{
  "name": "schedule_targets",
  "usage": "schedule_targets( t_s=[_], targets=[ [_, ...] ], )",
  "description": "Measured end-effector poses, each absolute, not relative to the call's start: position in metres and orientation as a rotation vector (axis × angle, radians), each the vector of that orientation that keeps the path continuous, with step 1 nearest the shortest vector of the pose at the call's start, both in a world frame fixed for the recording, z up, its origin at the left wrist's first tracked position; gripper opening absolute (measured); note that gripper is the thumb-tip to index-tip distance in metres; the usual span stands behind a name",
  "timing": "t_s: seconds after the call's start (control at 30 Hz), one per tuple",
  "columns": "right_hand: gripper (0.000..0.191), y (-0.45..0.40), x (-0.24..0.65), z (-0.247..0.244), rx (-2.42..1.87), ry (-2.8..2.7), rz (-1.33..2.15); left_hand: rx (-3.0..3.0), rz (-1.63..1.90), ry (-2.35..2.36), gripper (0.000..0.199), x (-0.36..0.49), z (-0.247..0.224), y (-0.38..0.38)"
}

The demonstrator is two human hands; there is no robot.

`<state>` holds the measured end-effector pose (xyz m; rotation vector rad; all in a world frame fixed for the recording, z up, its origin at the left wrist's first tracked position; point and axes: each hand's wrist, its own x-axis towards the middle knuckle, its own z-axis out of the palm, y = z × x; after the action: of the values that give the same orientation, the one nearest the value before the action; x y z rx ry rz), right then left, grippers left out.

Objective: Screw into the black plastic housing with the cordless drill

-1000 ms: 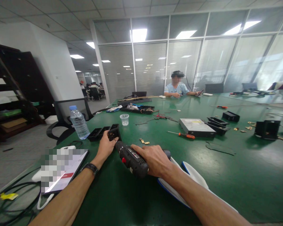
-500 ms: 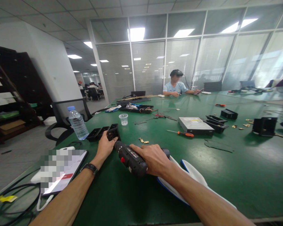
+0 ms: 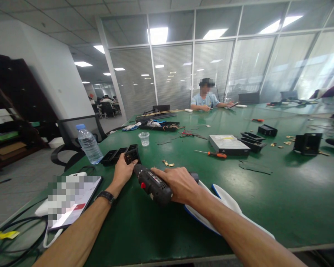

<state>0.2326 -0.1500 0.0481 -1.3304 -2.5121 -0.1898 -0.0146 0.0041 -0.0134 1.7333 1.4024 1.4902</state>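
My right hand [image 3: 178, 184] grips a black electric screwdriver [image 3: 151, 183] with a red switch, its tip pointing at a small black plastic part [image 3: 131, 154] on the green table [image 3: 267, 200]. My left hand [image 3: 123, 172] holds that part from below and behind, with a black watch on the wrist. More black plastic parts [image 3: 113, 156] lie just left of it. Small brass hinges [image 3: 167, 163] sit to the right of the part.
A water bottle [image 3: 87, 144], a plastic cup [image 3: 144, 138] and a phone [image 3: 72, 202] stand at the left. An orange-handled screwdriver [image 3: 213, 154], a silver drive [image 3: 228, 144] and black pieces [image 3: 307, 143] lie to the right. White-blue gloves [image 3: 225, 202] rest under my right arm. Another person [image 3: 206, 97] sits at the far end.
The view has tilted down and drifted slightly; both hands keep the same hold on the screwdriver and the black part. The person at the far end has shifted a little.
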Motion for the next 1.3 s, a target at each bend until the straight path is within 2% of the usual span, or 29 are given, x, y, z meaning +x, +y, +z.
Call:
schedule_targets(
  t_s=[0.2,0.3,1.3],
  targets=[
    [0.032,-0.1477,0.2333,0.0478,-1.399,-2.505,-0.129,1.745,1.483,1.405,0.047,-0.0137,-0.0131,0.0028],
    [0.023,-0.1464,0.2338,0.047,-1.42,-2.51,-0.129,1.726,1.494,1.396,0.047,-0.0123,-0.0117,0.0005],
    [0.024,-0.1463,0.2313,0.0483,-1.471,-2.493,-0.096,1.83,1.422,1.487,0.049,-0.0159,-0.0178,0.0066]
  ],
)
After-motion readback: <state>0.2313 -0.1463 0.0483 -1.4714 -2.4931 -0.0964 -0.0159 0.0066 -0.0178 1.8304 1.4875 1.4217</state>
